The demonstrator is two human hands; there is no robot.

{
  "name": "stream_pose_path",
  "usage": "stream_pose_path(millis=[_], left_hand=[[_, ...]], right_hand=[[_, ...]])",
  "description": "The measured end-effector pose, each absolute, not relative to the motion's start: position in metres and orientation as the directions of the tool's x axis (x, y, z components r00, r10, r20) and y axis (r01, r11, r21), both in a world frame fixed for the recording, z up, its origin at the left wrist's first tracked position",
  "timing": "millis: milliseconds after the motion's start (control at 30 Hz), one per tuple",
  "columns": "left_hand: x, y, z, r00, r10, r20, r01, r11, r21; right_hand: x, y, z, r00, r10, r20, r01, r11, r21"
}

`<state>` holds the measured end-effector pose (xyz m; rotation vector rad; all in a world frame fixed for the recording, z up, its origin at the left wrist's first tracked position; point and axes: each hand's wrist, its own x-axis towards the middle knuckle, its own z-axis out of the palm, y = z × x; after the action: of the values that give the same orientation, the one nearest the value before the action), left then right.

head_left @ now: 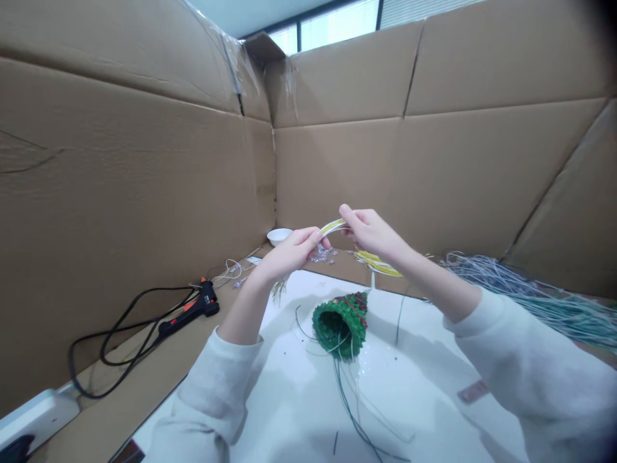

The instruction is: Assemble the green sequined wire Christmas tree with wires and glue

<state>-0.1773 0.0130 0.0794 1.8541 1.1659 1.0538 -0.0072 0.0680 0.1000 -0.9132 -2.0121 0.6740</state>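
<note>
A thin bundle of yellow and white strands (333, 226) is stretched between both hands above the far edge of the white board (289, 399). My left hand (297, 249) pinches its left end, and greenish strand tips hang below that wrist. Closed around the other end is my right hand (364, 226). Nearer to me, a green cone (359, 315) with red trim lies on its side on the board, its hollow opening facing me. Dark green and pale wires (346, 399) trail out of the opening towards me.
At the left lie a black glue gun (190, 314) with a looped cable and a white power strip (41, 415). Behind are a white bowl (279, 236), clear pieces (324, 254) and yellow strands (378, 263). Many wires (540, 302) lie at right. Cardboard walls (361, 167) stand around.
</note>
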Motion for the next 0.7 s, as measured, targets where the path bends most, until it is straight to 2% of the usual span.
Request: stream_pose_path(millis=[267, 400, 500, 700], left_hand=[[-0.174, 0.021, 0.074, 0.294, 0.921, 0.257, 0.398, -0.363, 0.843], [-0.166, 0.025, 0.067, 0.323, 0.903, 0.282, 0.449, -0.408, 0.795], [-0.161, 0.025, 0.064, 0.317, 0.906, 0.280, 0.499, -0.411, 0.764], [-0.163, 0.025, 0.068, 0.339, 0.918, 0.206, 0.555, -0.372, 0.744]], right_hand=[[-0.003, 0.074, 0.079, -0.323, 0.811, 0.488, 0.203, 0.563, -0.801], [-0.008, 0.070, 0.053, -0.178, 0.863, 0.472, -0.021, 0.477, -0.879], [-0.012, 0.068, 0.037, -0.193, 0.886, 0.421, -0.133, 0.401, -0.906], [0.009, 0.075, 0.039, -0.287, 0.889, 0.356, -0.224, 0.300, -0.927]])
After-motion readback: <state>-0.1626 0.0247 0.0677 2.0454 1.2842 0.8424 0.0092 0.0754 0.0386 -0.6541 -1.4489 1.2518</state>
